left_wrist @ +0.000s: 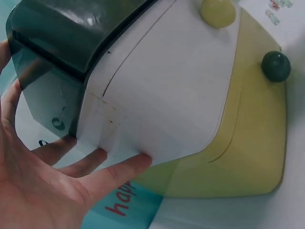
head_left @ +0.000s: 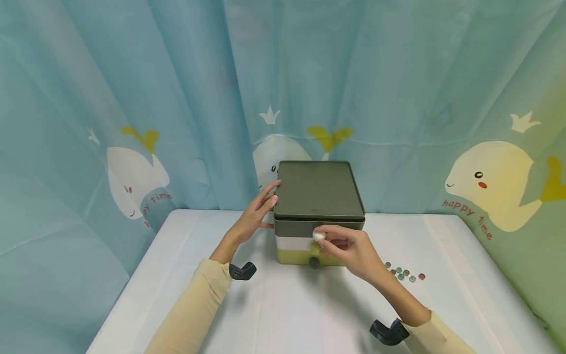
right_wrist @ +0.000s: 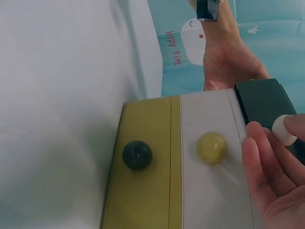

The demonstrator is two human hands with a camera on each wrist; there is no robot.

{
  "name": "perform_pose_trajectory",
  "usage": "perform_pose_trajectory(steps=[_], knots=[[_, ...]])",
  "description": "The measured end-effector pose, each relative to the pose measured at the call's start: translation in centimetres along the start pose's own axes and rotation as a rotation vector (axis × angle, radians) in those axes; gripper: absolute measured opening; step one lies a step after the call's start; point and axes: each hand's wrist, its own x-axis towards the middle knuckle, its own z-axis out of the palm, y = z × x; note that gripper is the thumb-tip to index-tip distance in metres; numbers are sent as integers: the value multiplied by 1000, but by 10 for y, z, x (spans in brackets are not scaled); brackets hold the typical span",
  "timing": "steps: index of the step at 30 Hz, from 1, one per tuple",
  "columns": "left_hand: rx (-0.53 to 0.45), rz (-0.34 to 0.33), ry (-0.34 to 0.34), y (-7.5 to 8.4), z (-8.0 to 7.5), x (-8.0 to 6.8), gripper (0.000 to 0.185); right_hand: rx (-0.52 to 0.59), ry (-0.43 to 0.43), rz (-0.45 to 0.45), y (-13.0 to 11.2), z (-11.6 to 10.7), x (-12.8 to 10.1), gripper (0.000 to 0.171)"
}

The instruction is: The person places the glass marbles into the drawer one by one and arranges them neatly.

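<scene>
If the right hand [head_left: 355, 250], pinching the box's [head_left: 319, 189] white knob [head_left: 319, 235], tugs hard, the left hand [head_left: 250, 219], spread alongside, may slip.

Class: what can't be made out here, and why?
Head view: inside of the drawer box, hidden by its lid and fronts.
Head view: whether the discs bear markings, too small.
Right wrist view: part of the white knob, behind the thumb of the right hand.
Left wrist view: lid's far end, cut off by the top edge.

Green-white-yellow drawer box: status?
Right hand pinches round white knob, dark-green top drawer. Left hand touches box, left side. Nothing loose visible in front.
</scene>
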Motion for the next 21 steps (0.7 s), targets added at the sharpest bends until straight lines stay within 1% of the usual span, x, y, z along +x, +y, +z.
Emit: perform_pose_trajectory(steps=[4,10,15,21], knots=[[10,-3,4,1,0,0,55,23,-23,16,-3,-1,-5,26],[13,-3,-4,0,-1,1,55,55,-29,26,-9,-1,-13,26],[34,-8,-4,0,-1,0,55,20,-28,-2,-16,3,-22,26],[18,2,-16,-1,-3,2,55,3,-32,-9,-23,4,-31,23]])
